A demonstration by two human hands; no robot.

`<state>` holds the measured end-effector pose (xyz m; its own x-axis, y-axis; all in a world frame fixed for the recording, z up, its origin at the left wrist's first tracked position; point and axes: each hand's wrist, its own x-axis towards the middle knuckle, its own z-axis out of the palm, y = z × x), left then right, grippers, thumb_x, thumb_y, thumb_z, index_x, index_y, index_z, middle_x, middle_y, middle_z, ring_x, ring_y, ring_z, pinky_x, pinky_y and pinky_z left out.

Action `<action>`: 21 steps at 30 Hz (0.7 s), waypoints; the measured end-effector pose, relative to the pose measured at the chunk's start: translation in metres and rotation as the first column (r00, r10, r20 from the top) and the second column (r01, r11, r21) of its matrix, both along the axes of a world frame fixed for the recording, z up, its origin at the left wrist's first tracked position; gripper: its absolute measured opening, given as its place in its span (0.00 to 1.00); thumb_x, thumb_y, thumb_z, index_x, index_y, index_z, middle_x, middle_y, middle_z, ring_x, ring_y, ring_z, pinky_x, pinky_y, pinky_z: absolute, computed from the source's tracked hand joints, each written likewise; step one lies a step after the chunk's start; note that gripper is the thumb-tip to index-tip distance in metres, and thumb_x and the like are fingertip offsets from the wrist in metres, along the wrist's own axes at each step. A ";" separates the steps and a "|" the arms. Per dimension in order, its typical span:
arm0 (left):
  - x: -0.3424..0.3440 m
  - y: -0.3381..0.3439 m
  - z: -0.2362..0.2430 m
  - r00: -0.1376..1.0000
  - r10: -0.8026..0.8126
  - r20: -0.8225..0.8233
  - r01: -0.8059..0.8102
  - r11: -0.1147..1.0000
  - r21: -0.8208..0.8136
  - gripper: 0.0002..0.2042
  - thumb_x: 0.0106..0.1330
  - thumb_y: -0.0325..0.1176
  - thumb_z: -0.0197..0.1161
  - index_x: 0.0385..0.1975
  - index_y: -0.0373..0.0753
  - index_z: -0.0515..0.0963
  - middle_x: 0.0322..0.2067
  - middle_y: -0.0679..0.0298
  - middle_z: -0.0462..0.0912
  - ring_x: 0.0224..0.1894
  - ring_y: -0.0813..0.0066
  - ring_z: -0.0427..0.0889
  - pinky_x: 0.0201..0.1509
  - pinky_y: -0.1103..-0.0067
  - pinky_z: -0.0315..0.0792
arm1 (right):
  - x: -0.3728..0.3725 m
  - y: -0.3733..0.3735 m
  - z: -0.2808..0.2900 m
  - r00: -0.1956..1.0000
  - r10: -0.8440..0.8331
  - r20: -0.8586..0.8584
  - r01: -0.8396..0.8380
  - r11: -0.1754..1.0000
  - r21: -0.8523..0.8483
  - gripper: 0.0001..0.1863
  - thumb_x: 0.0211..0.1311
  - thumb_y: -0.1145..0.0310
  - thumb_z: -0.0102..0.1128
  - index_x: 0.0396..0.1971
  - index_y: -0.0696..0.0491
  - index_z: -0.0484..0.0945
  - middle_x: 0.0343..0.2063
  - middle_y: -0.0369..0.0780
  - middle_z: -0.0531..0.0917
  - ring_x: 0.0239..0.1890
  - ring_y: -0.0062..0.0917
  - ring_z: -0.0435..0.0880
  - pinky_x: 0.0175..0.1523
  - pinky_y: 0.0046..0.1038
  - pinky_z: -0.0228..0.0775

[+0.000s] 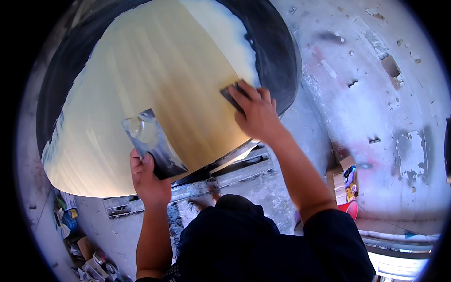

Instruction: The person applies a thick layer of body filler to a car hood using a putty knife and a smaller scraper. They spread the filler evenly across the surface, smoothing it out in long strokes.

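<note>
A large rounded black body [277, 56] stands in front of me, most of its face covered in pale yellow filler [155, 80]. My right hand [256, 113] presses a small dark spreader [233, 94] flat against the filler near its right edge. My left hand [148, 176] holds a wide metal blade [152, 141] upright by its lower edge. A lump of pale filler lies on the blade's upper part. The blade stays just in front of the yellow surface, lower left of the spreader.
A metal frame [202, 185] on the concrete floor [263, 188] carries the body. An open cardboard box [344, 181] and a red tub [350, 209] stand at the right. Cans and boxes [77, 235] lie at the lower left. A patchy white wall [385, 108] rises on the right.
</note>
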<state>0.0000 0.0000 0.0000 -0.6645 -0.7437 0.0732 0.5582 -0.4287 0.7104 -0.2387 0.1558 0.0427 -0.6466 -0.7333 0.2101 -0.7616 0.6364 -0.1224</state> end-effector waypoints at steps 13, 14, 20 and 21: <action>-0.003 -0.023 -0.040 0.990 0.118 0.076 -0.121 0.992 0.036 0.16 0.66 0.28 0.46 0.53 0.35 0.66 0.50 0.58 0.74 0.54 0.68 0.72 0.62 0.69 0.64 | 0.066 0.034 -0.019 0.994 -0.010 0.111 -0.012 0.981 0.194 0.28 0.52 0.68 0.54 0.58 0.42 0.70 0.57 0.36 0.67 0.52 0.44 0.68 0.49 0.47 0.65; -0.004 -0.022 -0.040 0.990 0.126 0.070 -0.129 0.991 0.045 0.16 0.65 0.27 0.46 0.53 0.34 0.67 0.50 0.58 0.74 0.54 0.68 0.72 0.62 0.69 0.64 | 0.075 0.043 -0.027 0.995 -0.010 0.099 -0.006 0.987 0.162 0.28 0.51 0.69 0.55 0.57 0.42 0.70 0.57 0.36 0.67 0.52 0.44 0.68 0.49 0.47 0.65; 0.000 -0.033 -0.048 0.997 0.065 0.034 -0.066 0.998 0.023 0.20 0.60 0.27 0.45 0.53 0.32 0.66 0.51 0.56 0.73 0.55 0.65 0.72 0.63 0.68 0.63 | 0.110 0.080 -0.069 0.985 -0.039 0.168 0.039 0.999 0.004 0.31 0.49 0.70 0.59 0.58 0.41 0.69 0.60 0.36 0.65 0.54 0.44 0.65 0.50 0.45 0.64; 0.001 -0.034 -0.050 0.999 0.038 0.022 -0.038 0.999 -0.001 0.20 0.61 0.27 0.44 0.54 0.33 0.66 0.52 0.56 0.73 0.56 0.64 0.71 0.64 0.68 0.62 | 0.112 0.087 -0.075 0.984 -0.036 0.175 0.033 0.999 0.018 0.31 0.49 0.69 0.59 0.58 0.40 0.69 0.60 0.36 0.65 0.54 0.44 0.65 0.50 0.45 0.64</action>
<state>0.0010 -0.0343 -0.0501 -0.6371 -0.7685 0.0588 0.5581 -0.4073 0.7230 -0.1265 0.2424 -0.0327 -0.6976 -0.7119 0.0809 -0.7066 0.6649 -0.2422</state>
